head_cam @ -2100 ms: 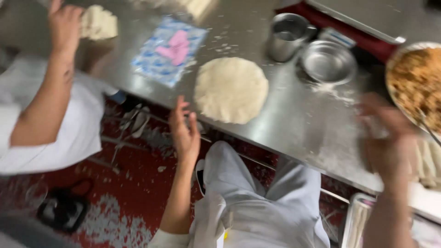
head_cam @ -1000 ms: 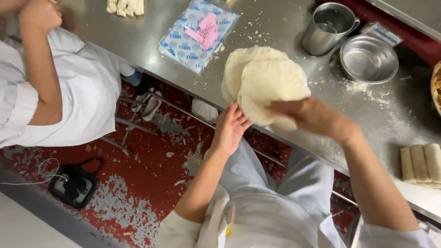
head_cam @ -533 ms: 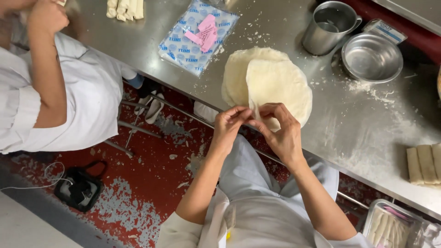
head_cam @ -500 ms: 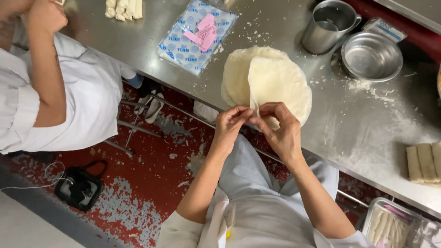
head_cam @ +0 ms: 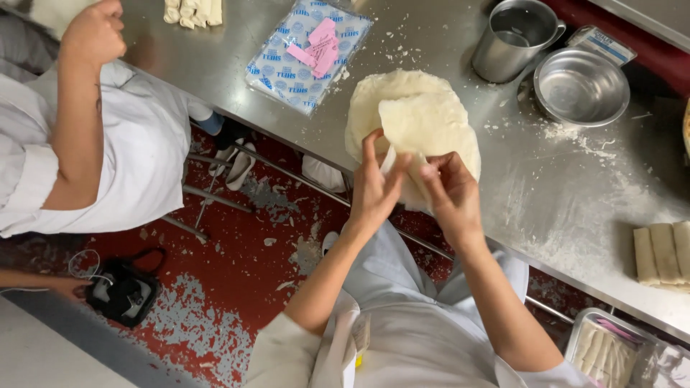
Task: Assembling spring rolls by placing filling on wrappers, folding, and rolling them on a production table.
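Observation:
A round stack of thin pale wrapper sheets (head_cam: 374, 97) lies on the steel table (head_cam: 568, 201) near its front edge. I hold one sheet (head_cam: 430, 126) lifted above the stack. My left hand (head_cam: 375, 188) pinches its near edge from the left. My right hand (head_cam: 451, 195) pinches the same edge from the right. The sheet's lower part hangs crumpled between my fingers.
A steel jug (head_cam: 514, 39) and a steel bowl (head_cam: 581, 86) stand behind the stack. A blue-patterned plastic packet (head_cam: 305, 54) with pink slips lies at the left. Finished rolls (head_cam: 661, 253) sit at the right. Another person in white (head_cam: 93, 144) works at the left.
My right hand came back from the right and joined the left at the stack. Together they lifted one sheet off it, and that sheet now stands higher and more spread.

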